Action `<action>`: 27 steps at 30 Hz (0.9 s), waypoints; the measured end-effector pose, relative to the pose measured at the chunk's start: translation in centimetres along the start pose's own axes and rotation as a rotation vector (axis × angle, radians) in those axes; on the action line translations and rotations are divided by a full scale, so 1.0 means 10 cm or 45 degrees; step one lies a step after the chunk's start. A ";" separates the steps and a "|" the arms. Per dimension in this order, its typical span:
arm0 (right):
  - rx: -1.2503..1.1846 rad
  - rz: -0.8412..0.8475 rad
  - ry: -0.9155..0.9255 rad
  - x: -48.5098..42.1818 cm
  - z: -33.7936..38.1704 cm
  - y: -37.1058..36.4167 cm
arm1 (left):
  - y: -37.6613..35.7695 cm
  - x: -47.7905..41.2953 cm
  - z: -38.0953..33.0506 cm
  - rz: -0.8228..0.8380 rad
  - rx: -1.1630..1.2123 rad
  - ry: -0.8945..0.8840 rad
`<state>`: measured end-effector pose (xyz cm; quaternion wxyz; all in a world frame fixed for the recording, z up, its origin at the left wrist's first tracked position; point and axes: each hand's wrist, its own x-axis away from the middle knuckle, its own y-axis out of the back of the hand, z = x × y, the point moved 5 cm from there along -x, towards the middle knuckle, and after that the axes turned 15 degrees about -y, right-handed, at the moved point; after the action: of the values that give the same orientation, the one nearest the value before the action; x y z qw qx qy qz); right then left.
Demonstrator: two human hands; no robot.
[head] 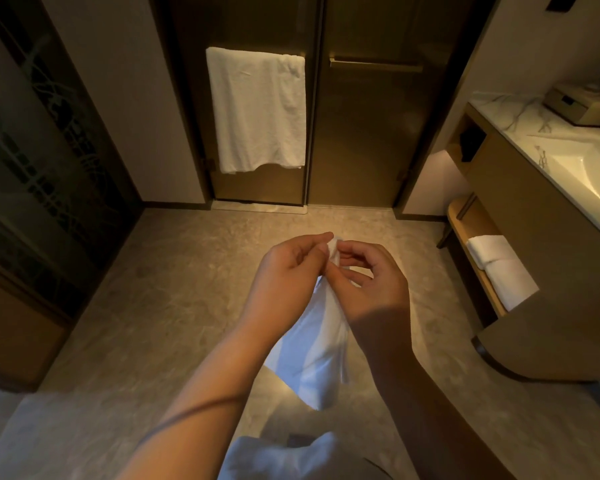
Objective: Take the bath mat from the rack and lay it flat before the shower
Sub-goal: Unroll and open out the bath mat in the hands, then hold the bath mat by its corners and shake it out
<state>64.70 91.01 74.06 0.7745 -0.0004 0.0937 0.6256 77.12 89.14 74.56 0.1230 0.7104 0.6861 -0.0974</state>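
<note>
While both hands meet above the stone floor, the left hand and right hand pinch one top corner of the white bath mat, fingers curled closed on it; it hangs bunched between the forearms, off the ground, well short of the shower doors, where a white towel hangs

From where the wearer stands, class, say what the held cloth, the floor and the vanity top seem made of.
Bath mat: white woven cotton probably, soft, hangs in folds. Floor: polished stone or tile, mottled, glossy. Vanity top: white marble look, grey veins; may be imitation.
</note>
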 end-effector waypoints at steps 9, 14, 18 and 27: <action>0.039 -0.065 0.085 0.03 0.03 -0.02 | 0.05 0.02 -0.06 -0.030 -0.012 -0.037; 0.051 -0.056 0.010 0.03 -0.03 -0.08 | 0.13 0.04 -0.02 -0.085 -0.150 -0.081; 0.098 -0.068 -0.063 -0.02 -0.08 -0.09 | 0.21 -0.01 0.01 -0.118 -0.275 -0.085; 0.294 -0.241 -0.109 -0.23 -0.18 0.19 | 0.39 -0.07 0.12 -0.202 -0.343 -0.013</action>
<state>62.09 88.93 72.81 0.8281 0.1067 0.1314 0.5345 80.99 88.00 73.79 0.2125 0.6305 0.7463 -0.0175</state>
